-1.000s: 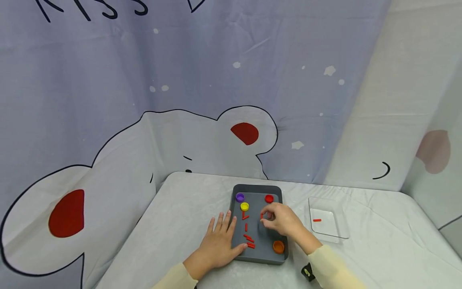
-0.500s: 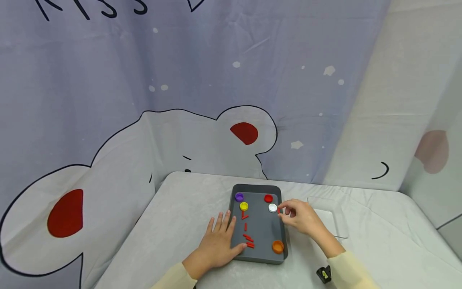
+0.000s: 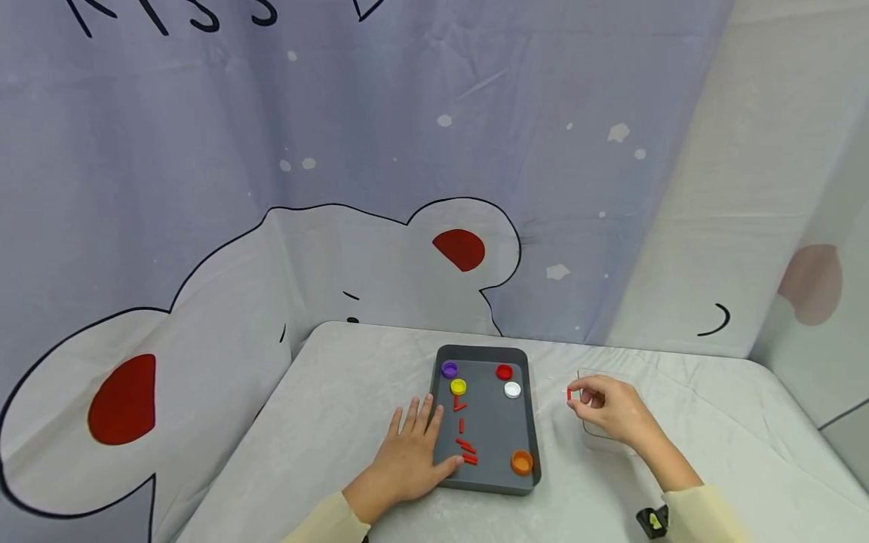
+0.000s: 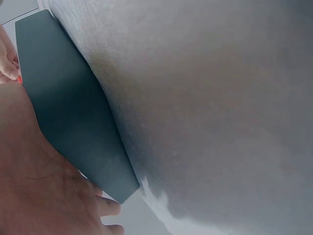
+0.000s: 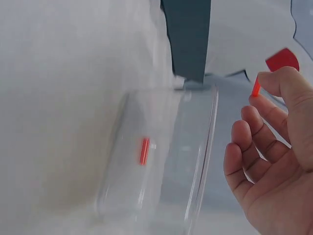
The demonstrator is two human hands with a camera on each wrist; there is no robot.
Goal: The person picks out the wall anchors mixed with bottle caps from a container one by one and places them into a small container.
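My right hand [image 3: 614, 411] pinches a small red stick [image 5: 256, 87] between thumb and index finger, the other fingers bent loosely. It hovers at the left side of a clear plastic box [image 5: 208, 147]. Another red stick [image 5: 144, 151] lies inside that box in the right wrist view. My left hand [image 3: 407, 460] rests with spread, straight fingers along the left rim of a grey tray [image 3: 495, 430]. Its thumb reaches over the rim, close to several red sticks [image 3: 470, 458] lying in the tray.
Small round cups stand in the tray: purple [image 3: 449, 369] and yellow [image 3: 458, 387] at left, red [image 3: 505, 372] and white [image 3: 512, 390] at right, orange [image 3: 522, 462] near the front right corner. A white cloth [image 3: 373, 377] covers the table; a printed curtain [image 3: 339, 151] hangs behind.
My right hand has moved right, from over the tray to the clear box, with the red stick still pinched. The white cup it covered now shows. The left hand stays in place.
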